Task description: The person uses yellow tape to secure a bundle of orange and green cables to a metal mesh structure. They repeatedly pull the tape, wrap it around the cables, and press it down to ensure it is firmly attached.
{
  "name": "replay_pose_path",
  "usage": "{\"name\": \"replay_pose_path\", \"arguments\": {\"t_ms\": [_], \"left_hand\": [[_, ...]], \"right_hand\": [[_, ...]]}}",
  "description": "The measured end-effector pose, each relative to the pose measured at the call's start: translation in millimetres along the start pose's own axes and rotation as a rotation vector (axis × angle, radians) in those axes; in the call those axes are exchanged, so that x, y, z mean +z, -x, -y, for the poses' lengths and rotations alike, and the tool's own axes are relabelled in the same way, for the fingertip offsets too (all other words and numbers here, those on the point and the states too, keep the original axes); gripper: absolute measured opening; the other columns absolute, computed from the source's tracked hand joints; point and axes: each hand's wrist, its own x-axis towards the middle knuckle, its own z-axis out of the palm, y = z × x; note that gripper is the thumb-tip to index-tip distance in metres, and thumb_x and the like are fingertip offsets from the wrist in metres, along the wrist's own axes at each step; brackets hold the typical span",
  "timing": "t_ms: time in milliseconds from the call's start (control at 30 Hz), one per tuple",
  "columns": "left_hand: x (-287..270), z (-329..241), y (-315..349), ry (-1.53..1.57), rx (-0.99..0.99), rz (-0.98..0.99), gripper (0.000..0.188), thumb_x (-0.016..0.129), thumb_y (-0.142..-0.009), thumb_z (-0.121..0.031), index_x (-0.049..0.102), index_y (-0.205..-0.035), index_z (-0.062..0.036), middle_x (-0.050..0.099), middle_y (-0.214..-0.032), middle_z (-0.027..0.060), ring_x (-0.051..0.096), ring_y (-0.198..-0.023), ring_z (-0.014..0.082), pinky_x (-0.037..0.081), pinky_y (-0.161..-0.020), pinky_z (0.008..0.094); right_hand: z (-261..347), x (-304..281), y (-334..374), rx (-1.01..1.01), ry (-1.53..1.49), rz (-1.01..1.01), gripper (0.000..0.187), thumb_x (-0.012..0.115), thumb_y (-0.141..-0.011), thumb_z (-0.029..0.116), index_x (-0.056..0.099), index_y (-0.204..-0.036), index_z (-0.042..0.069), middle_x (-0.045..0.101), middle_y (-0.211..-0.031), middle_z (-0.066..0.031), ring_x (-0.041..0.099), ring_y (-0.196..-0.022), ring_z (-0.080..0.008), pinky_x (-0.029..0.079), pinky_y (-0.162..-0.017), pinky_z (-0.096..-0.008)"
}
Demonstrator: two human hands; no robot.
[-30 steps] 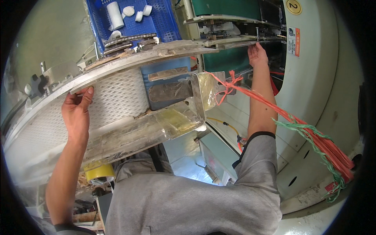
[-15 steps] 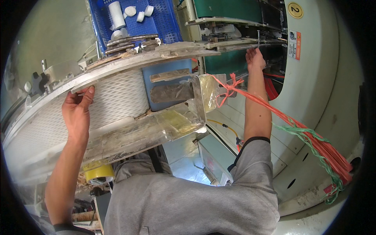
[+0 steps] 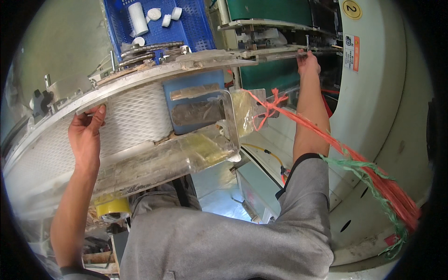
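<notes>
My left hand (image 3: 85,140) is closed at the lower edge of a long curved metal rail (image 3: 140,73), with the thumb up and the fingers bent. What the fingers hold, if anything, is hidden. White textured belting (image 3: 135,109) runs just below and behind that hand. Out to the right, my right hand (image 3: 309,65) reaches up to a metal bar (image 3: 275,54) beside the green belts (image 3: 268,74). Its fingers curl at the bar's edge, next to a thin upright bolt (image 3: 307,41); the fingertips are small and partly hidden.
A blue crate (image 3: 186,30) holding white rolls stands beyond the rail. Red twine (image 3: 345,144) with green strands slants across the right side from a clear plastic guard (image 3: 205,149). A yellow tape roll (image 3: 112,208) hangs at lower left. A pale machine housing (image 3: 378,84) curves along the right.
My right hand has shifted slightly up, and its fingers now curl at the bar instead of stretching out. My left hand stays at the rail. The view has shifted a little.
</notes>
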Motion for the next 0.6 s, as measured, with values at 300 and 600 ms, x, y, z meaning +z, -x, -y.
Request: {"name": "replay_pose_path", "arguments": {"t_ms": [300, 600], "left_hand": [[3, -3, 2, 0.088, -0.029, -0.008, 0.018, 0.073, -0.084, -0.019, 0.064, -0.088, -0.0032, 0.061, -0.078, 0.0002, 0.051, -0.072, 0.0077, 0.040, -0.071, 0.0215], [2, 0, 0, 0.114, 0.002, 0.005, 0.017, 0.072, -0.084, -0.016, 0.065, -0.089, -0.0019, 0.061, -0.077, -0.0005, 0.049, -0.072, 0.0066, 0.039, -0.069, 0.0198]], "right_hand": [[-14, -3, 44, 0.104, 0.138, 0.157, 0.036, 0.053, -0.095, 0.038, 0.054, -0.100, 0.003, 0.068, -0.095, -0.0103, 0.062, -0.081, -0.0199, 0.057, -0.071, -0.0337], [-7, 26, 57, -0.083, 0.482, 0.045, 0.020, 0.052, -0.090, 0.015, 0.057, -0.098, -0.002, 0.065, -0.092, -0.0127, 0.064, -0.074, -0.0241, 0.056, -0.062, -0.0395]]}}
